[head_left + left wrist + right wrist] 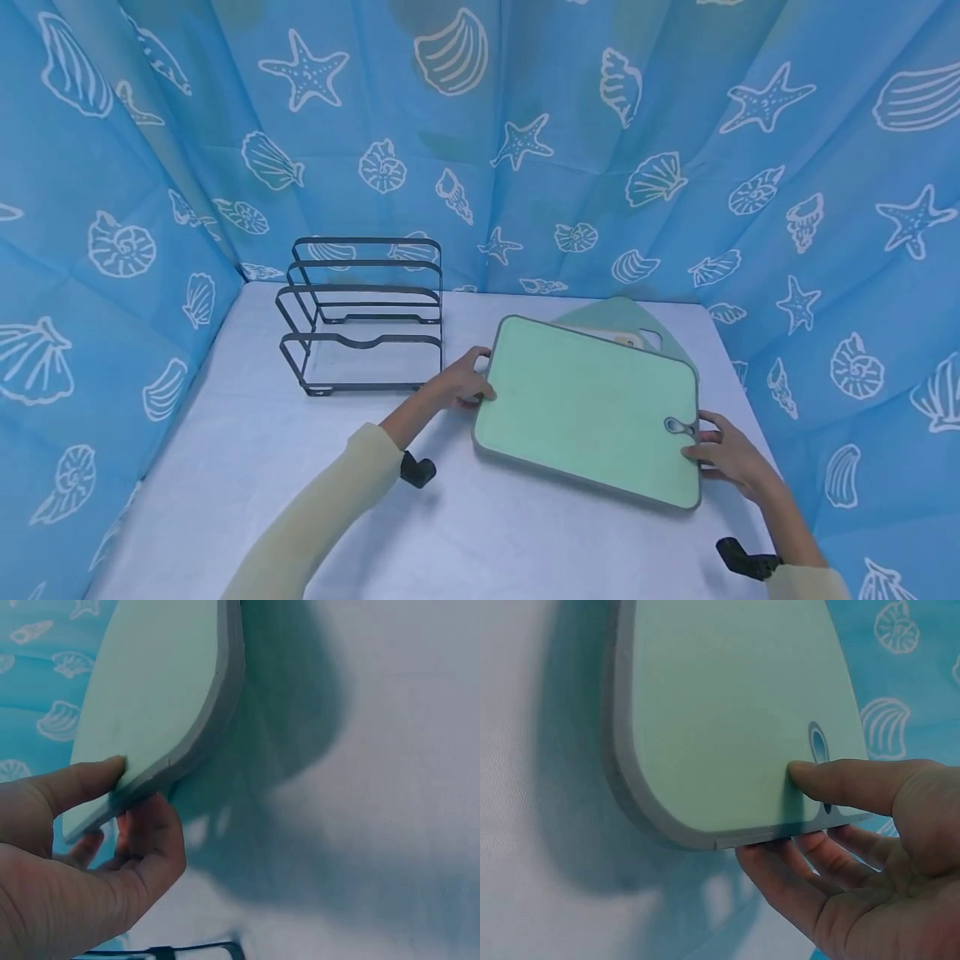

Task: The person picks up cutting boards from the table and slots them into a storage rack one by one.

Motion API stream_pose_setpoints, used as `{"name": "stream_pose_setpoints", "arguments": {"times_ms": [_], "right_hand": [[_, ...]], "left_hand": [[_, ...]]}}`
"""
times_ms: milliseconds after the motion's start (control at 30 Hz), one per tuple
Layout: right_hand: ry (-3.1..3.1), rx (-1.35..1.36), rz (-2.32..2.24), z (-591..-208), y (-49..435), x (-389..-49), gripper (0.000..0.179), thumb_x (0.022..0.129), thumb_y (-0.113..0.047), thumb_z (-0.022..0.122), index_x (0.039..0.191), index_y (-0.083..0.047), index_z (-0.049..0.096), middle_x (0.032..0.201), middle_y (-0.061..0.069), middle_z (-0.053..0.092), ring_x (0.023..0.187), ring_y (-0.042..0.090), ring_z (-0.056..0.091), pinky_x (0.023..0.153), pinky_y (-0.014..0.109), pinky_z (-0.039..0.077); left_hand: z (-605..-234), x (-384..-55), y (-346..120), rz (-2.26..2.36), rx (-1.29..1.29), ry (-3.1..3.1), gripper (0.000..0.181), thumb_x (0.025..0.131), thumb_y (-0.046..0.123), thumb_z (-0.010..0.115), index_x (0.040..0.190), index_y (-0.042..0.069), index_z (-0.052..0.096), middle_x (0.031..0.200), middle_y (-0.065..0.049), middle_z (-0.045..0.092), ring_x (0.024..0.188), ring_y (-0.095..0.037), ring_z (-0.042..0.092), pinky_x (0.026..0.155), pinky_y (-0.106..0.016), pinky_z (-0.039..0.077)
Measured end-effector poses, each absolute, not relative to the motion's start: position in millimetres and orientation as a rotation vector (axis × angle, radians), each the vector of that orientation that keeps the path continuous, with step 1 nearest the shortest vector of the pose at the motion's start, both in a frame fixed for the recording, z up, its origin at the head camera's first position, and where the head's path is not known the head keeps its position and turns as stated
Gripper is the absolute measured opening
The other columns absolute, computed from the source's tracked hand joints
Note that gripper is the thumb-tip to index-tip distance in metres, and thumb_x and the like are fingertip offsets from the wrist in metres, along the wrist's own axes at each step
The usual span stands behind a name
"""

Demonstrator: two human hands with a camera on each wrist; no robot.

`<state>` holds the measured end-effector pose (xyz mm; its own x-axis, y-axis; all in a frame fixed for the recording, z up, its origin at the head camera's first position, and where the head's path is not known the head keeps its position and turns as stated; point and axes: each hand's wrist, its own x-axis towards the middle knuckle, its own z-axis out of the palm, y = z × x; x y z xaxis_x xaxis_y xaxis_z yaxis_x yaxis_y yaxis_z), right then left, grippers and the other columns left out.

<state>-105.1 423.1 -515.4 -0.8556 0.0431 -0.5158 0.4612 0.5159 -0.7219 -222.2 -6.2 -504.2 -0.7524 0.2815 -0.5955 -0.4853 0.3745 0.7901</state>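
A light green cutting board (585, 408) with a grey rim is held up off the white table, slightly tilted, its right end lower in the head view. My left hand (467, 380) pinches its left end, thumb on the green face and fingers beneath. At the other end, my right hand (726, 454) grips the edge beside a small oval hanging hole (677, 426). In the right wrist view the thumb of that hand (855, 847) presses the green face (720, 712) and the fingers curl under. The left wrist view shows the board's grey edge (225, 682) clear of the cloth, casting a shadow.
Left of the board stands a black wire rack (360, 340) with several upright dividers. Behind the board, partly covered, lies a green board with a handle slot (626, 312), and a beige piece (600, 332) shows on it. Blue shell-patterned curtains (525, 208) enclose the table (247, 467).
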Motion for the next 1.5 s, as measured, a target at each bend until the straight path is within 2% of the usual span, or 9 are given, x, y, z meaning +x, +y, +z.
{"name": "stream_pose_setpoints", "arguments": {"times_ms": [133,467,533,700,800,933,1100,1333,1500], "right_hand": [[2.376,0.378,-1.305,-503.3,421.2,-99.8,0.091,0.098,-0.018,0.065,0.155,0.007,-0.001,0.138,0.038,0.031,0.118,0.049,0.049,0.089,0.050,0.055],[2.484,0.353,-1.381,-480.1,415.9,-91.8,0.089,0.099,-0.020,0.065,0.156,0.003,0.001,0.139,0.036,0.030,0.115,0.045,0.049,0.084,0.045,0.057],[2.506,0.349,-1.401,-475.5,413.9,-91.3,0.089,0.099,-0.020,0.065,0.157,0.002,0.001,0.139,0.035,0.031,0.112,0.037,0.052,0.083,0.043,0.058],[2.577,0.317,-1.424,-461.7,406.7,-89.1,0.089,0.098,-0.019,0.065,0.157,0.000,0.002,0.138,0.034,0.033,0.094,0.004,0.055,0.079,0.035,0.059],[2.616,0.302,-1.447,-453.0,400.8,-87.9,0.088,0.098,-0.017,0.066,0.158,0.000,0.002,0.136,0.034,0.034,0.084,-0.005,0.057,0.074,0.030,0.059],[2.662,0.267,-1.491,-443.0,393.0,-87.8,0.087,0.098,-0.014,0.065,0.158,-0.001,0.004,0.134,0.031,0.037,0.083,-0.007,0.059,0.071,0.025,0.058],[2.726,0.231,-1.514,-429.9,381.9,-89.1,0.085,0.098,-0.013,0.065,0.159,-0.003,0.007,0.133,0.026,0.040,0.086,-0.011,0.056,0.070,0.020,0.057],[2.802,0.215,-1.536,-409.6,364.2,-94.5,0.084,0.097,-0.011,0.066,0.161,-0.010,0.012,0.133,0.022,0.042,0.087,-0.009,0.057,0.070,0.017,0.055],[2.839,0.194,-1.552,-395.0,351.2,-99.3,0.084,0.096,-0.010,0.067,0.161,-0.015,0.014,0.130,0.017,0.043,0.088,-0.007,0.058,0.069,0.015,0.054]], "left_hand": [[-493.8,-217.2,-8.2,1.494,-0.100,1.990,0.083,0.086,-0.002,0.073,0.154,0.024,0.032,0.120,-0.016,0.053,0.108,-0.031,0.058,0.089,-0.047,0.055],[-459.6,-207.8,-11.8,1.537,0.107,2.238,0.083,0.086,-0.004,0.070,0.157,0.020,0.034,0.101,-0.013,0.054,0.091,-0.025,0.056,0.075,-0.034,0.055],[-453.0,-206.5,-13.4,1.555,0.134,2.271,0.083,0.086,-0.004,0.070,0.157,0.020,0.035,0.101,-0.013,0.054,0.090,-0.025,0.054,0.074,-0.033,0.054],[-437.4,-203.7,-19.2,1.597,0.196,2.311,0.084,0.086,-0.006,0.069,0.157,0.021,0.034,0.107,-0.012,0.053,0.089,-0.024,0.056,0.076,-0.032,0.055],[-427.3,-202.0,-23.9,1.585,0.262,2.357,0.084,0.087,-0.005,0.068,0.158,0.020,0.032,0.110,-0.011,0.054,0.086,-0.023,0.061,0.078,-0.033,0.056],[-414.6,-199.6,-32.0,1.561,0.371,2.438,0.084,0.088,-0.004,0.069,0.158,0.018,0.030,0.111,-0.011,0.055,0.083,-0.023,0.064,0.078,-0.032,0.057],[-402.8,-197.7,-43.0,1.589,0.421,2.482,0.083,0.088,-0.005,0.069,0.158,0.015,0.030,0.112,-0.013,0.055,0.083,-0.024,0.062,0.076,-0.033,0.058],[-386.5,-196.2,-61.5,1.587,0.435,2.576,0.085,0.087,-0.003,0.071,0.158,0.012,0.028,0.116,-0.014,0.054,0.090,-0.026,0.058,0.075,-0.035,0.057],[-372.0,-197.9,-76.7,1.611,0.474,2.599,0.087,0.086,-0.003,0.073,0.158,0.011,0.027,0.115,-0.015,0.054,0.091,-0.029,0.062,0.078,-0.038,0.058]]}}
